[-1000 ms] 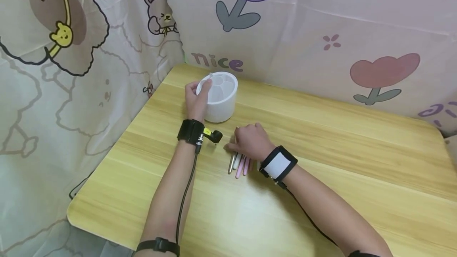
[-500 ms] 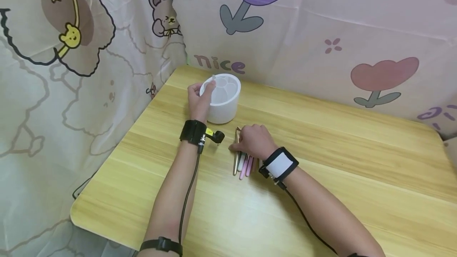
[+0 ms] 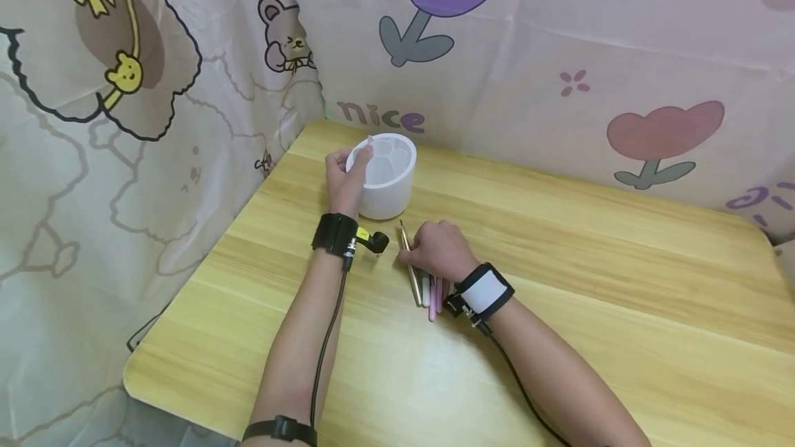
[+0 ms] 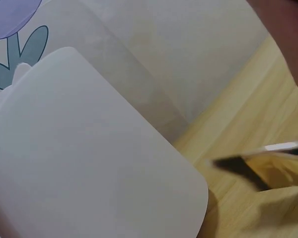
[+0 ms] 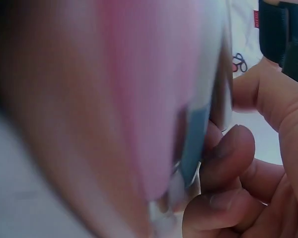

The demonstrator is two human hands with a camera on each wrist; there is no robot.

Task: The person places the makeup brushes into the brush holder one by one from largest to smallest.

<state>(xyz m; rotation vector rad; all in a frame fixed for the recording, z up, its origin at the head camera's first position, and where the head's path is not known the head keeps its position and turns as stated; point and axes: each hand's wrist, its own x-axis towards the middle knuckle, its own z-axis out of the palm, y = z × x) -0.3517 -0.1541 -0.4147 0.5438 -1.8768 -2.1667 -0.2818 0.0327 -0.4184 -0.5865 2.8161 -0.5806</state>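
My left hand (image 3: 344,178) grips the near-left side of a round white organizer (image 3: 386,197), thumb over its rim. The organizer stands upright on the table, with compartments in its top. In front of it, my right hand (image 3: 442,250) holds a bundle of slim brushes, fingers curled round them. One is a gold brush (image 3: 415,288), its thin tip pointing toward the organizer; pink handles (image 3: 433,305) and a white handle (image 3: 425,290) stick out below the hand. A blurred dark slanted brush tip (image 4: 238,171) shows beside the organizer in the left wrist view. Pink fills much of the right wrist view.
The wooden table (image 3: 590,281) reaches far to the right. Printed curtains (image 3: 528,61) hang behind it and along its left side. Black straps with cameras (image 3: 373,241) and cables run along both forearms.
The gold brush has tilted in my right hand, its tip swinging left and its lower end right. The other handle ends have shifted right too. My left hand keeps its hold on the organizer.
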